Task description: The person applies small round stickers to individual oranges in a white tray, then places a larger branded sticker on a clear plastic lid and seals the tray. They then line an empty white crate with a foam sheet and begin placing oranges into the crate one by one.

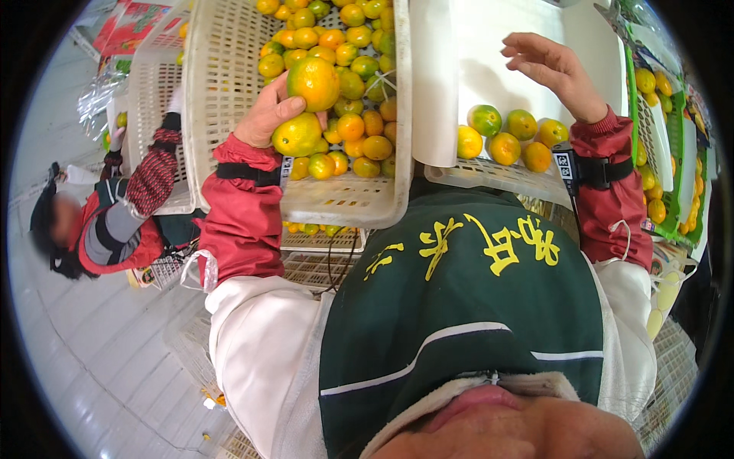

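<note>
My left hand (pixel 269 115) is closed around two green-and-orange mandarins, held above a pale plastic crate (pixel 344 205) full of more of them. The upper mandarin (pixel 313 84) rests against my fingers and the lower mandarin (pixel 297 135) by my thumb. My right hand (pixel 556 75) hovers over a white-lined crate (pixel 459 73), its fingers apart and slightly bent, with nothing in them. Below that hand, several loose mandarins (pixel 505 148) lie along the near edge of the lining.
A white liner flap (pixel 436 92) hangs between the two crates. To the right stand green-edged crates (pixel 683 183) with mandarins. At the left, another person (pixel 115 218) in red sleeves works beside another crate (pixel 157 92). More stacked crates (pixel 317 268) are under the near edge.
</note>
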Demonstrator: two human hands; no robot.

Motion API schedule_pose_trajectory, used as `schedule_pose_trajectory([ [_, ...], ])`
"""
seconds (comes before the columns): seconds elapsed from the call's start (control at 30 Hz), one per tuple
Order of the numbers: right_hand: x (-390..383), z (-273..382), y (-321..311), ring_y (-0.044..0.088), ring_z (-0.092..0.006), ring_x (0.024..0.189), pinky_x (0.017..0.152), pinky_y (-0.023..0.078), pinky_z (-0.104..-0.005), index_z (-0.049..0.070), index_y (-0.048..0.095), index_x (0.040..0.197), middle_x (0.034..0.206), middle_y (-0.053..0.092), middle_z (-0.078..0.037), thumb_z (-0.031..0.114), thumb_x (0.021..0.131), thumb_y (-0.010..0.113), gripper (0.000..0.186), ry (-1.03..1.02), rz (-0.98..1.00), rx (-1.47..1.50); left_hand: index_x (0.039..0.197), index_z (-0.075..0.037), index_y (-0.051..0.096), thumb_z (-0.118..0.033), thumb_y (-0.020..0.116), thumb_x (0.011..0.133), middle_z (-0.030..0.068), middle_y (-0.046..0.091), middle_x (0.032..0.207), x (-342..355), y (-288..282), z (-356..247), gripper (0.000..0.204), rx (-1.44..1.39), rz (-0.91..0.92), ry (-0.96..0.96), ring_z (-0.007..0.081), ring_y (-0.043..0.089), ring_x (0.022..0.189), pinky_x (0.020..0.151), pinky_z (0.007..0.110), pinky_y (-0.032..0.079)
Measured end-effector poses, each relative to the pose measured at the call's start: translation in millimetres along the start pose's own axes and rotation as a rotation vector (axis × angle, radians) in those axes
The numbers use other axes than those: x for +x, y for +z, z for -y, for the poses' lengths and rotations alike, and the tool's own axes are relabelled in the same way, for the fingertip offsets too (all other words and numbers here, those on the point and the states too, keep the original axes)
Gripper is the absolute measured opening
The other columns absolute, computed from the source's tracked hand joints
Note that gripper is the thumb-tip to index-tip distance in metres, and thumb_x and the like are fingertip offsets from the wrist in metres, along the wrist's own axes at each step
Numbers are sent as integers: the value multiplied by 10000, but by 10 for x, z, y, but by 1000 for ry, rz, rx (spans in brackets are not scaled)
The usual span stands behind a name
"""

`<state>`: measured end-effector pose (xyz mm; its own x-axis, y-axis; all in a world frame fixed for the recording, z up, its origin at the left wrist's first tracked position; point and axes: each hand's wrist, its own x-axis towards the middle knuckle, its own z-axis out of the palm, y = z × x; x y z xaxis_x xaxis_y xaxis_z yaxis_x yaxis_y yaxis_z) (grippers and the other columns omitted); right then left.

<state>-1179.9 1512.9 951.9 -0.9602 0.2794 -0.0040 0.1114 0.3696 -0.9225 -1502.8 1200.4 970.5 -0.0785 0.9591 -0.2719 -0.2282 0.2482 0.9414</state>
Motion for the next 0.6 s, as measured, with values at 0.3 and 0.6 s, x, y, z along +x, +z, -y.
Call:
schedule_pose_trajectory([
  [0.3, 616, 1067, 560, 593, -150, 947, 841, 491, -293, -9, 455, 1340, 1092, 619, -113, 247, 846, 728, 620, -42, 123, 425, 1271, -4, 487, -406, 668, 860, 170, 643, 1046, 78, 566, -529, 602, 672, -145, 315, 228, 648, 831, 715, 317, 533],
  [0.6, 629, 1149, 531, 595, -136, 931, 830, 496, -275, -3, 520, 1254, 1052, 618, -73, 58, 786, 686, 501, -24, -26, 332, 1244, 4, 508, -257, 637, 857, 158, 594, 1156, 311, 914, -641, 484, 674, -314, 591, 247, 635, 923, 773, 327, 535],
])
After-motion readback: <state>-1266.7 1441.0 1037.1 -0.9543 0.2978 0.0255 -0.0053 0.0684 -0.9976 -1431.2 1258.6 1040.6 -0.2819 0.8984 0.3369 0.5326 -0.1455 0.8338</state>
